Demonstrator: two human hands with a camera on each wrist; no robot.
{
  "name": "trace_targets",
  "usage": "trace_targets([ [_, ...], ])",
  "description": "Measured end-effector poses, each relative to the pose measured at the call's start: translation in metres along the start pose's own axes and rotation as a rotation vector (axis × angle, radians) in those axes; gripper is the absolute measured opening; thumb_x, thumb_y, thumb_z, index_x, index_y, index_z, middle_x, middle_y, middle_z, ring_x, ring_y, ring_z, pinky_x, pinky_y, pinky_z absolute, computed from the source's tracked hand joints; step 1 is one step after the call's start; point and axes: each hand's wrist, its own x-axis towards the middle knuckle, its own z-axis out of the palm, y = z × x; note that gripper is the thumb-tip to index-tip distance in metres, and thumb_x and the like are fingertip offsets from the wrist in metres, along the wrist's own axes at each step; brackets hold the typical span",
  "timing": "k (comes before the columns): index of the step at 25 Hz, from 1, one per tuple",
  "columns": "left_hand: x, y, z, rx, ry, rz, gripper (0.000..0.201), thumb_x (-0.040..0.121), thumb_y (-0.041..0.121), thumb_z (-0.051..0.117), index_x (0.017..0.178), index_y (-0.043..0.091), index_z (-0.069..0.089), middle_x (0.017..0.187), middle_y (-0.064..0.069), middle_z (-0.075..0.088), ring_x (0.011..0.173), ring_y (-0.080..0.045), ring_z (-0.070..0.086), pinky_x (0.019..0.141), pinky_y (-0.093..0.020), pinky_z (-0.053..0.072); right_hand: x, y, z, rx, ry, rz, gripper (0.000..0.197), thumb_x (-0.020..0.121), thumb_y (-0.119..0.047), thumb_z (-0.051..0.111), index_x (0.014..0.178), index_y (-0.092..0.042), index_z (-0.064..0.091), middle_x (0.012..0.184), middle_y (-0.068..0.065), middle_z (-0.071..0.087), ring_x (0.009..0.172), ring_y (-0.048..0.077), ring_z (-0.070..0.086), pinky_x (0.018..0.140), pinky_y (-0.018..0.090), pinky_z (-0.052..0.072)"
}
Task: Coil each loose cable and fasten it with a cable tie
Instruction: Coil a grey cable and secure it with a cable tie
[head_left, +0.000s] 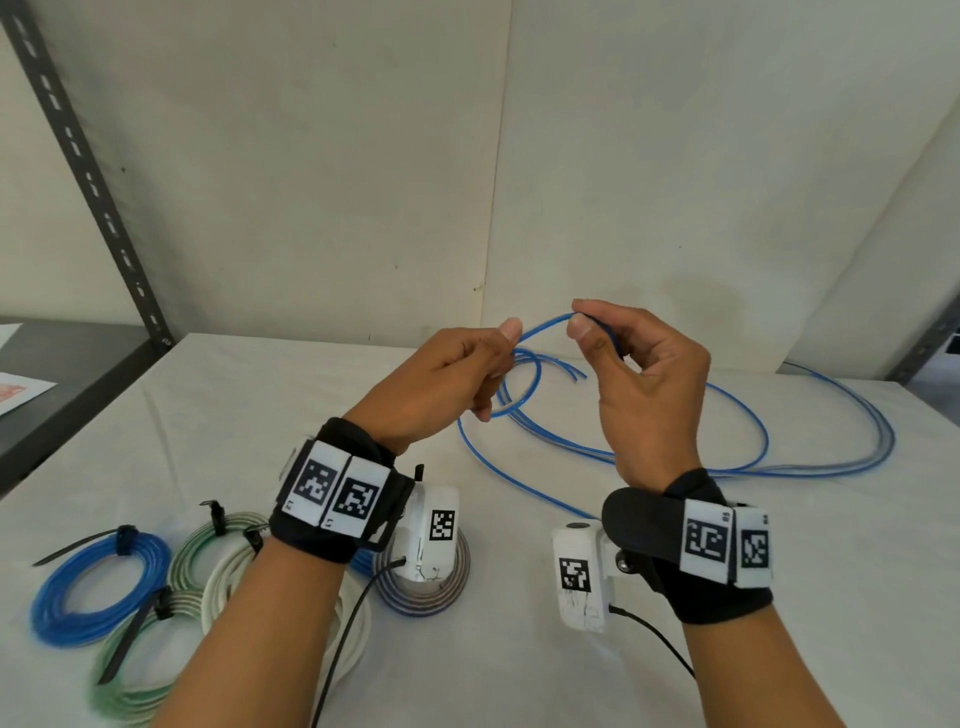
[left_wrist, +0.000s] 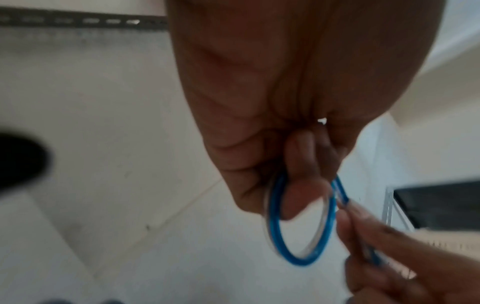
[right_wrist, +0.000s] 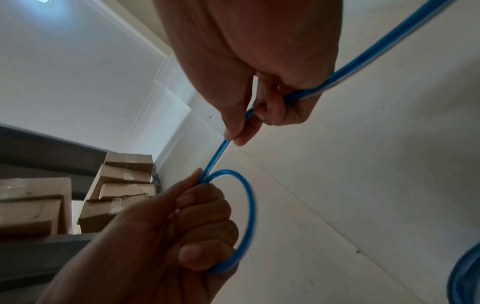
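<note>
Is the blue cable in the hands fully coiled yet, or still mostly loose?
Mostly loose. The left hand grips one small loop, the right hand pinches the blue cable beside it, and the rest sprawls across the table.

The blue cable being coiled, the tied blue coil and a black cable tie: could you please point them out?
blue cable (right_wrist: 248, 216): right wrist view, loop's outer arc.
tied blue coil (head_left: 62, 587): head view, left rim.
black cable tie (head_left: 124, 642): head view, tail.

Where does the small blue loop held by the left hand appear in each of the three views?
Head: the loop is at centre, right of the left hand.
Left wrist: lower centre-right, under the fingers.
Right wrist: lower centre, right of the fist.
Shared landmark: the right hand pinching the cable leaving the loop.
</note>
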Motion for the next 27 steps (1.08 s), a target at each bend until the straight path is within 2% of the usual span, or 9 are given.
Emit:
trace_targets([
  [4, 0.002, 0.001, -0.011, -0.364, 0.081, -0.067, 0.044, 0.108, 0.029, 0.036, 0.066, 0.021, 0.027, 0.057, 0.006, 0.019, 0.050, -0.012, 0.017, 0.047, -0.024, 0.025, 0.001, -0.002, -0.004, 0.055, -0.216, 0.155, 0.011, 0.096, -0.018, 0.066, 0.094, -0.016, 0.076, 0.077, -0.003, 0.072, 0.062, 0.013, 0.052, 0.057, 0.019, 0.042],
  [10, -0.002, 0.004, -0.011, -0.582, 0.128, -0.078, 0.048, 0.106, 0.025, 0.035, 0.059, 0.022, 0.028, 0.055, 0.005, 0.015, 0.048, -0.011, 0.013, 0.044, -0.025, 0.019, -0.005, -0.008, 0.002, 0.275, -0.552, 0.510, 0.029, 0.104, -0.025, 0.049, 0.109, -0.009, 0.072, 0.065, 0.002, 0.047, 0.052, 0.011, 0.029, 0.047, 0.019, 0.028],
  [14, 0.000, 0.008, -0.005, -0.665, 0.112, -0.068, 0.047, 0.106, 0.025, 0.034, 0.060, 0.022, 0.025, 0.059, 0.003, 0.009, 0.051, -0.014, 0.008, 0.046, -0.027, 0.015, -0.007, -0.010, 0.007, 0.392, -0.567, 0.575, 0.036, 0.096, -0.041, 0.052, 0.094, -0.014, 0.075, 0.058, -0.002, 0.033, 0.051, 0.010, 0.019, 0.046, 0.021, 0.019],
  [16, -0.001, 0.008, -0.003, -0.699, 0.081, -0.060, 0.048, 0.106, 0.025, 0.032, 0.059, 0.021, 0.029, 0.057, 0.003, 0.011, 0.049, -0.014, 0.011, 0.045, -0.026, 0.021, -0.007, -0.011, 0.007, 0.420, -0.524, 0.569, 0.032, 0.092, -0.041, 0.055, 0.085, -0.016, 0.074, 0.055, -0.005, 0.031, 0.050, 0.008, 0.019, 0.046, 0.020, 0.018],
  [18, -0.001, 0.008, -0.004, -0.665, 0.026, -0.051, 0.048, 0.106, 0.023, 0.029, 0.059, 0.017, 0.039, 0.052, 0.002, 0.021, 0.045, -0.014, 0.022, 0.048, -0.027, 0.038, -0.005, -0.013, 0.004, 0.415, -0.514, 0.558, 0.031, 0.090, -0.040, 0.057, 0.081, -0.016, 0.074, 0.054, -0.006, 0.030, 0.049, 0.008, 0.019, 0.047, 0.021, 0.017],
  [20, -0.003, 0.007, -0.009, -0.527, -0.030, -0.034, 0.049, 0.105, 0.018, 0.026, 0.063, 0.010, 0.049, 0.050, -0.005, 0.040, 0.046, -0.020, 0.041, 0.062, -0.034, 0.052, -0.003, -0.015, -0.002, 0.369, -0.548, 0.532, 0.030, 0.090, -0.039, 0.056, 0.079, -0.017, 0.075, 0.053, -0.006, 0.030, 0.049, 0.009, 0.020, 0.048, 0.021, 0.017],
  [23, -0.006, 0.008, -0.015, -0.214, -0.043, -0.023, 0.047, 0.100, 0.021, 0.030, 0.072, 0.006, 0.064, 0.060, -0.015, 0.058, 0.060, -0.026, 0.059, 0.087, -0.051, 0.056, 0.000, -0.020, -0.010, 0.198, -0.608, 0.437, 0.031, 0.089, -0.039, 0.058, 0.077, -0.017, 0.075, 0.053, -0.003, 0.028, 0.050, 0.011, 0.021, 0.047, 0.020, 0.021],
  [25, -0.008, 0.010, -0.011, -0.056, -0.041, -0.041, 0.043, 0.104, 0.028, 0.036, 0.078, 0.008, 0.063, 0.059, -0.009, 0.054, 0.059, -0.023, 0.054, 0.084, -0.047, 0.057, 0.000, -0.024, -0.013, 0.033, -0.667, 0.351, 0.030, 0.093, -0.032, 0.059, 0.080, -0.010, 0.075, 0.052, -0.005, 0.030, 0.048, 0.009, 0.024, 0.047, 0.016, 0.024],
  [27, -0.010, 0.013, -0.003, 0.008, -0.071, -0.097, 0.041, 0.107, 0.034, 0.040, 0.076, 0.012, 0.055, 0.057, 0.001, 0.042, 0.054, -0.015, 0.041, 0.067, -0.035, 0.051, 0.000, -0.025, -0.014, -0.086, -0.728, 0.287, 0.030, 0.098, -0.023, 0.057, 0.084, -0.003, 0.074, 0.050, -0.011, 0.034, 0.047, 0.003, 0.029, 0.047, 0.012, 0.027],
])
